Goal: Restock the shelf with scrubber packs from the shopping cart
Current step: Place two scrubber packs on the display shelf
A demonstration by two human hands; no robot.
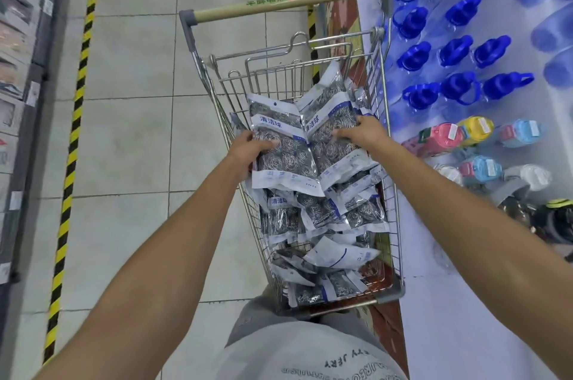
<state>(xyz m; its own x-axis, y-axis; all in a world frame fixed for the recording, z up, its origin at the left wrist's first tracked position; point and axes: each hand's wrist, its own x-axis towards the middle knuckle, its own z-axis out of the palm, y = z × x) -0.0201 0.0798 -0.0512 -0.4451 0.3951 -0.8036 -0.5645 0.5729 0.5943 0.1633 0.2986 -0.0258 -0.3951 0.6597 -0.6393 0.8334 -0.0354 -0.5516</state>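
Note:
A wire shopping cart [391,162] stands straight ahead, filled with several scrubber packs [322,212], white and blue bags showing steel wool balls. My left hand [248,150] grips the left edge of a raised scrubber pack [280,144], thumb over its front. My right hand [361,131] holds a second raised pack [328,122] beside it, fingers curled over its right side. Both packs are lifted above the pile, touching each other in the middle.
The cart's wooden handle [285,2] lies at the far end. Blue-capped water bottles [449,51] and coloured bottles [459,134] stand on white display shelving at the right. A shelf unit [18,69] runs down the left beyond a yellow-black floor stripe [74,119]. Tiled floor lies between.

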